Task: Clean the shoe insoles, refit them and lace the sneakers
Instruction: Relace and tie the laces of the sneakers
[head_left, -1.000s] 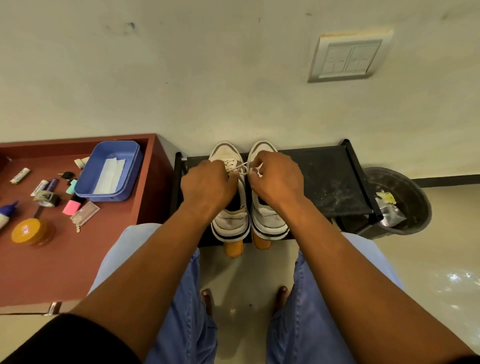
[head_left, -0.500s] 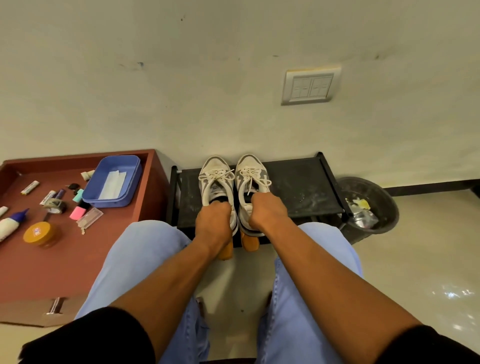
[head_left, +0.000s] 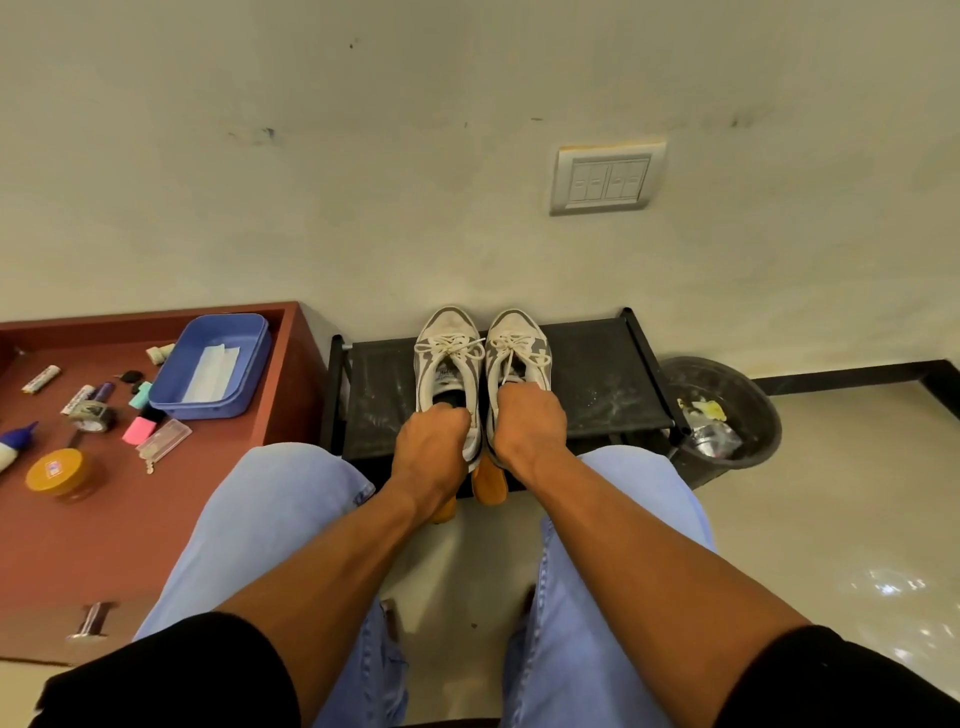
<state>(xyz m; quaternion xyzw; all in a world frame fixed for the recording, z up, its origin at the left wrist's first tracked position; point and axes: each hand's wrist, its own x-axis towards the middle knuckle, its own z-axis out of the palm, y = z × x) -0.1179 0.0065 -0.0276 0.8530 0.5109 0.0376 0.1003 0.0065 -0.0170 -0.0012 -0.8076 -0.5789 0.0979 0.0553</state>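
Two grey-and-white sneakers stand side by side on a low black shelf (head_left: 597, 374), toes toward the wall. The left sneaker (head_left: 445, 358) and the right sneaker (head_left: 519, 348) both carry white laces tied in bows. My left hand (head_left: 428, 457) grips the heel of the left sneaker, fingers hooked into its opening. My right hand (head_left: 527, 426) grips the heel of the right sneaker the same way. The orange soles (head_left: 489, 483) of the heels jut over the shelf's front edge. The insoles are hidden inside the shoes.
A red-brown table (head_left: 104, 519) at the left holds a blue tray (head_left: 213, 364) with white paper, a tape roll, a pink eraser, markers, a glue bottle and a yellow-lidded jar (head_left: 57, 470). A black bin (head_left: 727, 410) with litter stands right of the shelf. My knees flank the shoes.
Both hands left the laces at the middle of the shoes and moved back to the heels, where they took hold. The laces now lie tied in bows.
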